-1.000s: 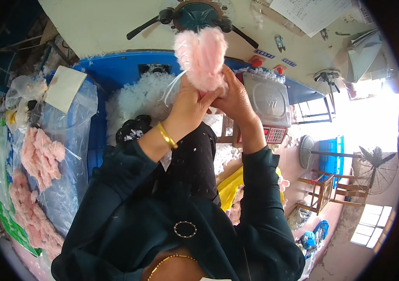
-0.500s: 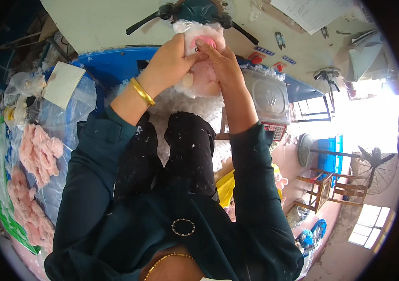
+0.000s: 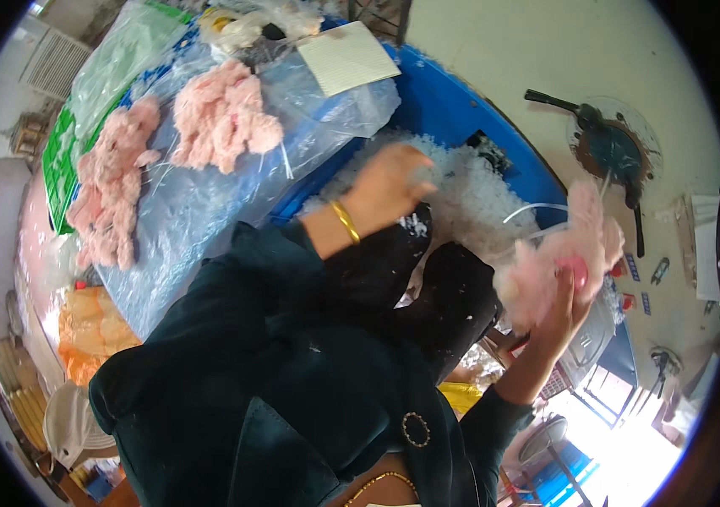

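A fluffy pale pink plush toy [image 3: 537, 270] with a darker pink round patch is in my right hand [image 3: 559, 317], fingers closed round it, out to the right below the dark machine part [image 3: 613, 156]. Thin white strips trail near the toy. My left hand [image 3: 385, 190], with a gold bangle at its wrist, is over loose white stuffing [image 3: 461, 182]; somewhat blurred, its fingers look apart and I see nothing in them. Beyond that hand, a heap of limp pink plush pieces [image 3: 225, 118] lies on clear plastic sheeting [image 3: 182, 228], beside a second heap [image 3: 111, 190].
The blue bin edge [image 3: 482, 110] curves round the stuffing, which lies before my knees. A folded pale sheet [image 3: 347, 57] rests at the plastic's far edge. Black handles [image 3: 550, 101] stick out from the machine on the pale tabletop [image 3: 478, 42]. An orange bag [image 3: 94, 329] is at left.
My left hand has let go of the plush toy and moved away to the left. My right hand has carried the toy from the machine toward the right. The view has turned left.
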`<state>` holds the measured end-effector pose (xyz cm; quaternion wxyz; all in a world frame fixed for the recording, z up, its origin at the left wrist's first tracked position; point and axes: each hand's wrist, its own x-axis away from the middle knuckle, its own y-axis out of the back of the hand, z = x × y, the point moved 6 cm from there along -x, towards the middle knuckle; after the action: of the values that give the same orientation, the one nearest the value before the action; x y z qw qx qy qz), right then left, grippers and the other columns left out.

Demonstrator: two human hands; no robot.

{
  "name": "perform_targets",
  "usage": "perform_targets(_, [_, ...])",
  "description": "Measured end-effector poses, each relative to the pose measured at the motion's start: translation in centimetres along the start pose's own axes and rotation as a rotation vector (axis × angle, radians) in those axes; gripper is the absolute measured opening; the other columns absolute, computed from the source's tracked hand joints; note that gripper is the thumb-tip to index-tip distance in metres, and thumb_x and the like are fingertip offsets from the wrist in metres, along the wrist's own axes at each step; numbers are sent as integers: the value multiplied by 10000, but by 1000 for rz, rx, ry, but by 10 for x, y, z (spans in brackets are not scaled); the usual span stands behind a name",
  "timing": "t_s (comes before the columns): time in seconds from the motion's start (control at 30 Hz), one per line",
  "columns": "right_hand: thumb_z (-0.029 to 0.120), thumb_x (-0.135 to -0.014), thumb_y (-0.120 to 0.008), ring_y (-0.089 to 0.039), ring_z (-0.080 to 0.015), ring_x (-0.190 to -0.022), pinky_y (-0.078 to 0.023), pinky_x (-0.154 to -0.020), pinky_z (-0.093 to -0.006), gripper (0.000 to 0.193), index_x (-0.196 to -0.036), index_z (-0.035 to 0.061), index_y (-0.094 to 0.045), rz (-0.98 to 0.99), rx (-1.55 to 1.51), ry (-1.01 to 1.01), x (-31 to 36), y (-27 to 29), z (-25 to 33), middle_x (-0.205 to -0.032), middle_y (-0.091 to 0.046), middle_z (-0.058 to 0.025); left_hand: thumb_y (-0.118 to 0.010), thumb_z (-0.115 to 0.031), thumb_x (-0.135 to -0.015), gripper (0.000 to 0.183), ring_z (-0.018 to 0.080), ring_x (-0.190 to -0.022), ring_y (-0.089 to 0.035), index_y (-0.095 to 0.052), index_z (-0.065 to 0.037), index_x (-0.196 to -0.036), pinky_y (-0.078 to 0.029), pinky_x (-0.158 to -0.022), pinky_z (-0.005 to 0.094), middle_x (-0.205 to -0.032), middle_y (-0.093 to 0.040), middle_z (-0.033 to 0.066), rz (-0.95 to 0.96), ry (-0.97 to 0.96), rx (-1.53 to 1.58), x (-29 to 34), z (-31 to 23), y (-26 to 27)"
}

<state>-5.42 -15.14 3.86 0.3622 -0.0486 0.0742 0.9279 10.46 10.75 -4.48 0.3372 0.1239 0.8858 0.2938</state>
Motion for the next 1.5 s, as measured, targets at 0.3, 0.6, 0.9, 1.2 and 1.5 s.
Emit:
perform_targets(0.3, [240, -677, -787, -635, -202, -787, -508, -709, -330, 470, -1030, -19, -616, 583, 1071, -678, 120, 214, -59, -837, -658, -101, -551, -89, -736, 438, 367, -1101, -524, -556, -78, -1173, -451, -898, 433, -1175, -547, 170, 11, 759, -769, 99, 210, 217])
perform_targets(0.6, [91, -787, -705, -646, -181, -825, -510, -744, -299, 342, -1111, 16, -623, 671, 790, -267, 79, 77, -61, -984, -657, -116, -477, -30, -803, 212, 353, -796, -617, -673, -64, -873, -485, -719, 416, -806, -642, 171, -243, 595, -586, 83, 210, 224])
perform_targets(0.9, [97, -786, -695, -651, -224, -869, -510, -758, -305, 342, -1109, 27, -606, 952, 524, 9, 61, -69, -44, -1006, -632, -118, -520, 49, -703, 501, 388, -1105, -502, -587, -132, -1166, -443, -923, 413, -1224, -519, 153, 123, 282, -896, 84, 199, 212])
perform_targets(1.2, [58, -790, -697, -646, -213, -869, -517, -757, -290, 317, -1089, 2, -606, 906, 436, -67, 54, -63, -50, -997, -631, -126, -530, -52, -804, 129, 347, -879, -590, -610, -50, -905, -475, -721, 398, -950, -624, 152, 197, 465, -636, 65, 241, 272])
perform_targets(1.5, [133, -821, -667, -642, -222, -841, -509, -747, -299, 289, -1085, 34, -602, 1008, 458, 2, 64, -80, -42, -950, -620, -117, -594, -60, -734, 367, 330, -950, -601, -588, -85, -1100, -486, -791, 432, -1027, -629, 132, 314, 136, -736, 44, 185, 179])
